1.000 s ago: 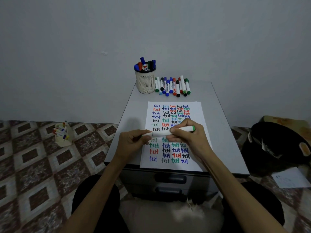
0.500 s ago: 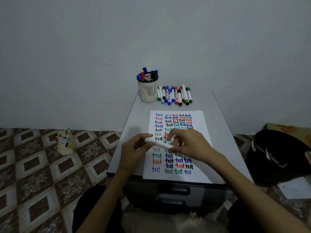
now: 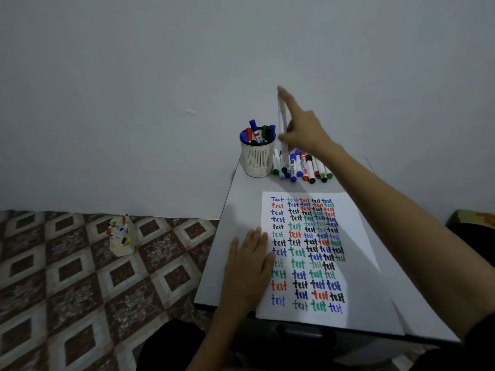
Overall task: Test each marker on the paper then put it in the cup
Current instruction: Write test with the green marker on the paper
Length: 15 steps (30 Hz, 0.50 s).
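My right hand point(image 3: 304, 129) is stretched out at the back of the table, just right of the white mesh cup point(image 3: 257, 159). It grips a white marker point(image 3: 282, 121) held nearly upright, blurred by motion. The cup has several capped markers standing in it. A row of several markers point(image 3: 301, 167) lies right of the cup, partly under my right hand. The white paper point(image 3: 356, 236), covered with the word "test" in many colours, lies in front of me. My left hand point(image 3: 249, 266) rests flat on the paper's left edge, fingers apart, holding nothing.
The small grey table point(image 3: 241, 210) stands against a plain wall, with drawers below its front edge. On the patterned floor tiles at the left sits a small holder point(image 3: 122, 236) with coloured items. A dark bag point(image 3: 474, 236) is at the right edge.
Both hands held the marker over the paper before. Now my right hand has carried it up and back beside the cup, and my left hand has let go and lies flat on the paper.
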### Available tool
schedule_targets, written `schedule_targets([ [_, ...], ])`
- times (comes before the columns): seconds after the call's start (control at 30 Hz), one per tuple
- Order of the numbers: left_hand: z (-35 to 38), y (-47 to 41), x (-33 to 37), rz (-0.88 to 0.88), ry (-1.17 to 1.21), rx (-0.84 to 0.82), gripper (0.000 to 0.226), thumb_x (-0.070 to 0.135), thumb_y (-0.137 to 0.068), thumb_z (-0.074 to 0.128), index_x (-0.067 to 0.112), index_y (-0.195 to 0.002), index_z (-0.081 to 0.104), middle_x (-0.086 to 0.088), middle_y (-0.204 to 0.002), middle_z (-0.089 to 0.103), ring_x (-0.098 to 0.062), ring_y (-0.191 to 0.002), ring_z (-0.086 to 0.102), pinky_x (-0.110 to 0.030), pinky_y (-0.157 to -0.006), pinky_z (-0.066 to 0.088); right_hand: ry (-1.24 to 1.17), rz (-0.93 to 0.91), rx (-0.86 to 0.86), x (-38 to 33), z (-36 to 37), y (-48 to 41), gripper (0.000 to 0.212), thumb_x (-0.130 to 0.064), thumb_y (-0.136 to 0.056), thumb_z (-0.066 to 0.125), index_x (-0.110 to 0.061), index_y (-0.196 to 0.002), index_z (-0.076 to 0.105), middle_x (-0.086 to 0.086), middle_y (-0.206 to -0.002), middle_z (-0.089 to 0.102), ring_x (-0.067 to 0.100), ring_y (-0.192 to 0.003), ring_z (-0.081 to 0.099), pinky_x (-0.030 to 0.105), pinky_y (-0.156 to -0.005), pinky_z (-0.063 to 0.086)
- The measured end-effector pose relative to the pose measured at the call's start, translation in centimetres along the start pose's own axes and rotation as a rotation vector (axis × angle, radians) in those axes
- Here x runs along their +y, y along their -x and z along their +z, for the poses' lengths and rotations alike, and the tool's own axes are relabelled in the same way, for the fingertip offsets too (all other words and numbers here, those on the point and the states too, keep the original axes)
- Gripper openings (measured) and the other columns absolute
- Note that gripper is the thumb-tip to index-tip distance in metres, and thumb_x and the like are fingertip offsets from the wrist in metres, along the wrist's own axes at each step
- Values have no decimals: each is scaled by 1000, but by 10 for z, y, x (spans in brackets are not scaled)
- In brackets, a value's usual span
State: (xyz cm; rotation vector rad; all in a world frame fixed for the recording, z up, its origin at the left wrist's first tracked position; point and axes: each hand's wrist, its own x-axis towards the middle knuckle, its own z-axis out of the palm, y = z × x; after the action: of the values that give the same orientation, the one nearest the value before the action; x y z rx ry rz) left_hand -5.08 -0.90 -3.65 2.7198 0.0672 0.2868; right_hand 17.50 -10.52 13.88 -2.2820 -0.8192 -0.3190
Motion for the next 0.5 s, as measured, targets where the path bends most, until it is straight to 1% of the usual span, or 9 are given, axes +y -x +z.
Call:
schedule_targets([
  [0.07, 0, -1, -1, 1, 0, 7, 80, 57, -81, -4, 18, -149, 15, 3, -157, 11, -7, -143, 4, -27, -112, -15, -42, -18, 83, -7, 2, -28, 101, 2, -81, 67, -37, -152, 6, 23, -83, 64, 35, -67, 67, 45, -62, 59],
  [0.2, 3, -1, -2, 5, 10, 24, 74, 56, -86, 3, 19, -148, 16, 5, -156, 13, -3, -142, 3, -26, -112, -16, -73, -118, 282, -14, 20, -63, 95, 1, -81, 66, -26, -153, 12, 22, -73, 63, 33, -60, 63, 44, -60, 57],
  [0.27, 4, -1, -2, 4, 23, 33, 71, 55, -88, 6, 19, -148, 18, 5, -156, 14, 0, -140, 0, -27, -112, -16, -47, -115, 345, -11, 33, -69, 92, -2, -82, 67, -23, -153, 13, 19, -72, 63, 30, -61, 63, 42, -62, 57],
  [0.3, 4, -1, -2, 1, 37, 42, 70, 54, -88, 8, 19, -148, 20, 5, -155, 15, 0, -139, 1, -28, -112, -16, 6, -92, 361, -7, 40, -70, 91, -4, -82, 67, -21, -153, 14, 17, -73, 64, 29, -62, 63, 41, -62, 56],
  [0.33, 4, -1, -2, -1, 47, 50, 69, 54, -89, 10, 19, -147, 22, 5, -155, 17, -1, -140, 4, -29, -112, -16, 82, -64, 364, -3, 48, -70, 89, -6, -82, 67, -21, -153, 16, 14, -74, 65, 27, -63, 63, 39, -62, 56],
  [0.4, 3, -1, -1, -3, 44, 51, 69, 54, -89, 11, 19, -147, 22, 5, -155, 18, -3, -141, 6, -28, -111, -16, 227, -20, 298, 6, 61, -65, 79, -9, -84, 64, -24, -150, 23, 9, -76, 64, 24, -65, 60, 38, -61, 52],
  [0.43, 2, -1, 0, -5, 39, 50, 69, 54, -88, 10, 20, -147, 21, 6, -155, 17, -3, -141, 6, -27, -111, -17, 272, -14, 242, 10, 67, -62, 67, -10, -86, 61, -22, -145, 32, 9, -80, 64, 25, -71, 61, 37, -63, 50],
  [0.5, 2, -1, 0, -8, 41, 48, 70, 55, -87, 8, 21, -147, 21, 7, -155, 17, -3, -142, 7, -26, -111, -17, 282, -33, 151, 18, 74, -55, 43, -17, -90, 58, -13, -131, 48, 14, -95, 65, 30, -92, 60, 38, -74, 47],
])
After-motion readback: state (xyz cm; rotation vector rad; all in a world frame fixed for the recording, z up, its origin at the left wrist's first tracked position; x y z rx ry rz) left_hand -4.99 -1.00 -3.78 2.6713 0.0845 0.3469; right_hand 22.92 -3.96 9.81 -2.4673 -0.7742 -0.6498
